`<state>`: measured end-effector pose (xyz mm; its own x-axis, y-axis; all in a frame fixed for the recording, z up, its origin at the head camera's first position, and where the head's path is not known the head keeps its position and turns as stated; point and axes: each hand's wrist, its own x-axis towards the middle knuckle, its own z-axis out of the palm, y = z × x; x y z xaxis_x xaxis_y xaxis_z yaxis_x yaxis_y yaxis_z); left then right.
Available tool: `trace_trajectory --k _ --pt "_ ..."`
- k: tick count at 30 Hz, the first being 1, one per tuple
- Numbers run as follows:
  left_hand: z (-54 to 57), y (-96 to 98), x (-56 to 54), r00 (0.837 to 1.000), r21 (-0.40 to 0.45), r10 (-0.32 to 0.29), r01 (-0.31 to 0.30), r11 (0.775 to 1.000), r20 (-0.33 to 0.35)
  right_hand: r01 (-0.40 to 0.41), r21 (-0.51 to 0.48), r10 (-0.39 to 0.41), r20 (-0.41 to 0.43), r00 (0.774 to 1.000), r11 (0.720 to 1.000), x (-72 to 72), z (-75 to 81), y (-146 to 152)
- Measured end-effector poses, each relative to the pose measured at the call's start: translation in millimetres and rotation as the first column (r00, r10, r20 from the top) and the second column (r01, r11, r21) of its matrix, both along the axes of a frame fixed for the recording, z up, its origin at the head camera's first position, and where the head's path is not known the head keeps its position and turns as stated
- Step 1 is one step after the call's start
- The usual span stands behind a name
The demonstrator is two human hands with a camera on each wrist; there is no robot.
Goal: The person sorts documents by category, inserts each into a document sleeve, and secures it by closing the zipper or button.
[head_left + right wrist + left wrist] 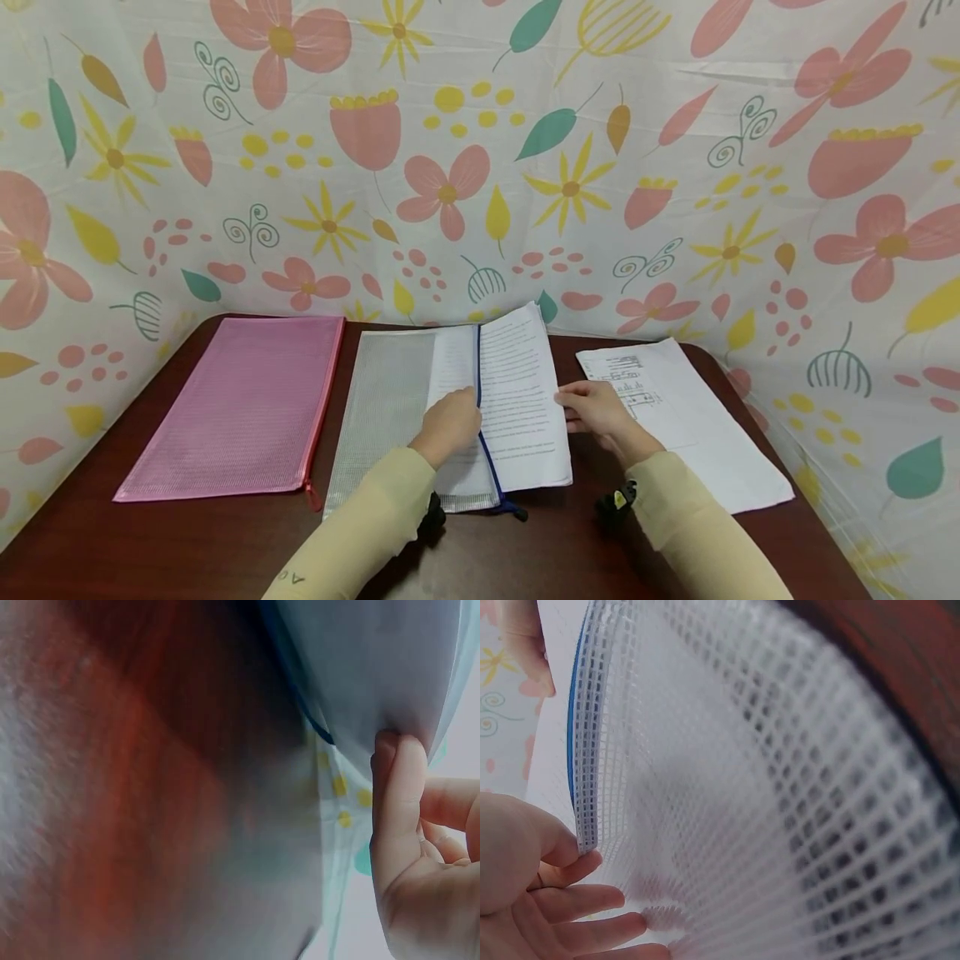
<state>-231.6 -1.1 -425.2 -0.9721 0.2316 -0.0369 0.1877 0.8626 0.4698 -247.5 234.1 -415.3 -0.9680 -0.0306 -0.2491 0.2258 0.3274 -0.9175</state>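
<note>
A clear mesh zipper pouch (pixel 386 387) with a blue zipper edge lies at the middle of the table. Printed papers (pixel 525 417) sit partly inside it, their right part sticking out past the zipper. My left hand (pixel 450 421) pinches the pouch's blue-edged opening between thumb and index finger; in the left wrist view its other fingers spread against the mesh (pixel 780 810). With thumb and fingers, my right hand (pixel 600 412) pinches the outer edge of the papers, also seen as a raised sheet (pixel 375 675) in the right wrist view.
A pink mesh pouch (pixel 240 408) with a red zipper lies flat on the left. To the right rests another paper stack (pixel 705 442) with printed diagrams. The dark wooden table (pixel 480 558) ends at a flower-patterned cloth (pixel 450 275) behind.
</note>
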Motion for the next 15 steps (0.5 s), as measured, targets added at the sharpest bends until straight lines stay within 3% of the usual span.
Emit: trace_trajectory --k 6,15 --pt "1.3 -0.6 -1.2 1.000 0.032 -0.015 0.016 0.999 -0.011 -0.017 0.012 0.018 -0.008 1.000 1.000 0.2 9.4 15" --pt "-1.0 3.1 -0.6 0.998 0.036 -0.061 0.061 0.997 -0.020 0.011 -0.055 -0.010 0.029 1.000 0.998 -0.1 -3.9 10"
